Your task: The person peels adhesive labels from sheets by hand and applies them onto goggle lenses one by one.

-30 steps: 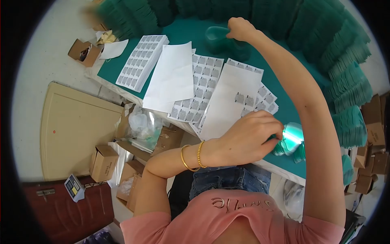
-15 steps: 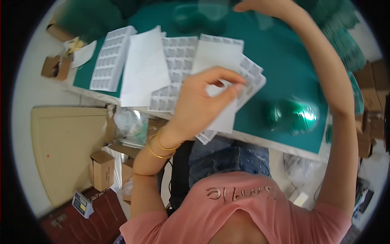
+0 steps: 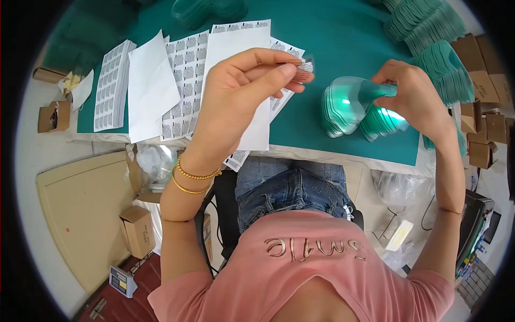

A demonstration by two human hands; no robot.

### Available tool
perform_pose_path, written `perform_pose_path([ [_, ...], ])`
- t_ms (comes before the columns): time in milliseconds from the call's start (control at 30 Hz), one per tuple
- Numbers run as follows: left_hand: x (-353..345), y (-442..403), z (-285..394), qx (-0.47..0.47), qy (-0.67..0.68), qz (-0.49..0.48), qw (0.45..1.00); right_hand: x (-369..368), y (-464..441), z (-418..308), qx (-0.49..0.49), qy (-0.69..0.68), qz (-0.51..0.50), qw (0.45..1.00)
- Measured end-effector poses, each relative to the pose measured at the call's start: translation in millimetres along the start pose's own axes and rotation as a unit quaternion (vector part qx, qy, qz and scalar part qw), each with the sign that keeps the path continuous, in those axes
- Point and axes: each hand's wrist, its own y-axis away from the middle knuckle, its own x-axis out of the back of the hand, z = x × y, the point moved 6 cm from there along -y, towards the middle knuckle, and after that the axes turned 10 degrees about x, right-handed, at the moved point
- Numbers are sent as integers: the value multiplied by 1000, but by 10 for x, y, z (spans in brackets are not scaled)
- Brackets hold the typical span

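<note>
My left hand [image 3: 238, 88], with gold bracelets at the wrist, is closed in a pinch on a small printed label sticker [image 3: 306, 66] with a see-through edge. It is raised over the label sheets. Over on the right, my right hand [image 3: 418, 96] grips the narrow part of a clear, lens-shaped plastic sheet [image 3: 346, 102] between thumb and fingers. That sheet lies over or just above a stack of similar plastic sheets [image 3: 381, 126]; whether they touch, I cannot tell. Sheets of printed labels [image 3: 182, 80] and a blank white sheet [image 3: 153, 88] lie left of my left hand.
A thick pile of label sheets [image 3: 112, 88] sits at the table's left. Tall stacks of green-tinted plastic pieces [image 3: 445, 75] stand at the right edge, and another plastic piece [image 3: 209, 11] lies at the back. Cardboard boxes [image 3: 483, 70] are beyond the right side.
My right hand has come down from the back of the table to the plastic stack and now grips a sheet. My left hand has risen in view, and the sticker now shows in its pinch.
</note>
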Motion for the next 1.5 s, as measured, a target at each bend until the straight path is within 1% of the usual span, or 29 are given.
perform_pose_path([
  [67, -73, -1, 5, 19, 22, -18, 999, -48, -1, 24, 9, 3, -4, 1000],
  [133, -115, -14, 8, 23, 21, -24, 999, -38, 5, -44, 84, 30, 38, 995],
  [167, -149, -23, -3, 34, 38, -37, 998, -8, 0, -94, 88, 29, 42, 995],
  [233, -228, -49, -37, 49, 62, -55, 995, 59, -11, -190, 58, -181, 62, 980],
  [267, -271, -65, -35, 49, 60, -58, 995, 28, -26, -207, 72, -285, 76, 953],
  [300, -319, -78, -36, 53, 59, -61, 995, 10, -41, -226, 69, -286, 79, 952],
  [367, -396, -98, -55, 59, 57, -68, 994, -97, -76, -275, 38, -477, 57, 876],
  [400, -435, -108, -69, 64, 56, -78, 993, -136, -96, -266, 37, -480, 104, 870],
  [433, -465, -114, -83, 68, 56, -87, 992, -131, -86, -246, 35, -480, 105, 870],
  [467, -478, -124, -84, 70, 56, -89, 992, -137, -79, -216, 19, -471, 93, 877],
  [533, -492, -159, -97, 76, 6, -74, 994, -131, -49, -138, -1, -461, 81, 884],
  [567, -508, -182, -144, 77, 9, -77, 994, -163, -7, -44, -43, -420, 48, 905],
  [600, -490, -216, -161, 30, -23, -46, 998, -187, 43, 67, -85, -376, 15, 923],
  [633, -482, -238, -150, -18, -54, -16, 998, -226, 92, 205, -99, -344, 15, 933],
  [667, -512, -255, -168, -17, -53, -20, 998, -241, 137, 294, -103, -343, 16, 933],
  [733, -593, -262, -126, -83, -200, -5, 976, -223, 232, 451, -123, -289, 40, 948],
  [767, -626, -274, -125, -82, -199, -8, 976, -225, 271, 490, -127, -289, 42, 948],
  [833, -772, -265, -80, -128, -320, -38, 938, -200, 348, 576, -144, -270, 67, 950],
  [867, -825, -268, -88, -125, -342, -41, 930, -203, 378, 614, -146, -270, 69, 949],
  [900, -862, -283, -96, -126, -342, -44, 930, -203, 403, 649, -145, -267, 73, 950],
  [967, -979, -274, -63, -194, -381, -61, 902, -198, 440, 677, -145, -264, 79, 950],
  [1000, -1004, -302, -94, -194, -382, -63, 901, -191, 461, 674, -149, -260, 84, 950],
  [1067, -1080, -308, -116, -287, -395, -62, 870, -187, 490, 688, -153, -258, 90, 950],
  [1200, -1181, -399, -221, -301, -416, -70, 855, -208, 528, 735, -154, -261, 108, 947],
  [1267, -1259, -412, -254, -329, -450, -85, 826, -237, 535, 754, -149, -264, 113, 946],
  [1300, -1274, -419, -279, -329, -451, -85, 826, -246, 537, 765, -147, -263, 116, 946],
  [1367, -1344, -421, -353, -339, -521, -95, 777, -249, 540, 783, -143, -262, 120, 947],
  [1433, -1378, -415, -378, -338, -541, -94, 765, -237, 550, 795, -143, -239, 118, 953],
  [1500, -1386, -419, -371, -340, -563, -90, 748, -17, 508, 771, -124, -216, 178, 952],
])
